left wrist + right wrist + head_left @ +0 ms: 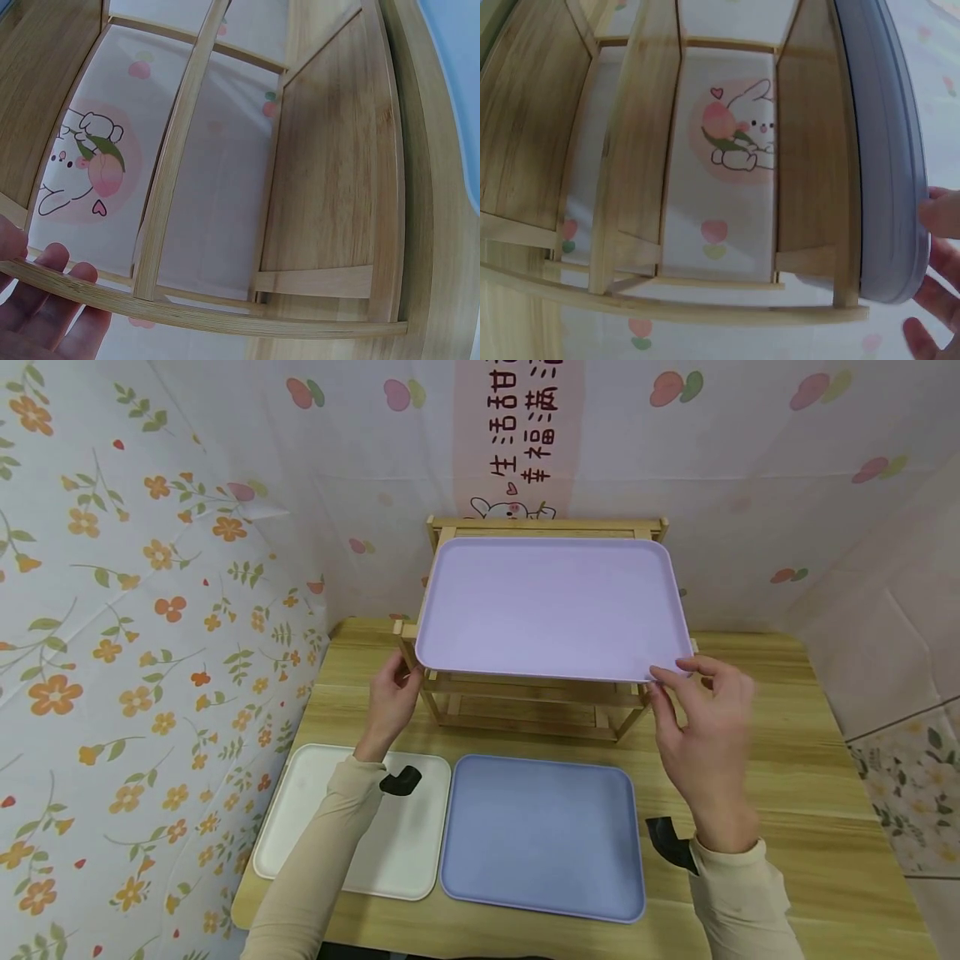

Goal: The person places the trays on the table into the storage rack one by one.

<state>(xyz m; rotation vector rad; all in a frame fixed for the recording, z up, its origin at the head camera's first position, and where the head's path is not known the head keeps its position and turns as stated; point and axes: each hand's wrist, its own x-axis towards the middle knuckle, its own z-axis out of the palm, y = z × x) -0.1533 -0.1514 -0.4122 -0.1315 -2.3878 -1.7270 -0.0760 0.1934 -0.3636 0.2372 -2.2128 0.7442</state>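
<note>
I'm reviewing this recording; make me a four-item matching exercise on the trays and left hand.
1. Lilac tray
2. Blue tray
3. White tray
4. Left hand

A. On the table, partly hidden by a sleeve
B. Holding the wooden rack
C. On the table, fully visible
D. On top of the rack

Pairs: 1-D, 2-C, 3-A, 4-B

Lilac and rectangular, a shallow tray (555, 610) lies face up atop the pale wooden rack (536, 691), standing upright and tiered at your 12 o'clock.

lilac tray (555, 610) — smooth, matt plastic; rack (326, 165) — grained wood
</note>
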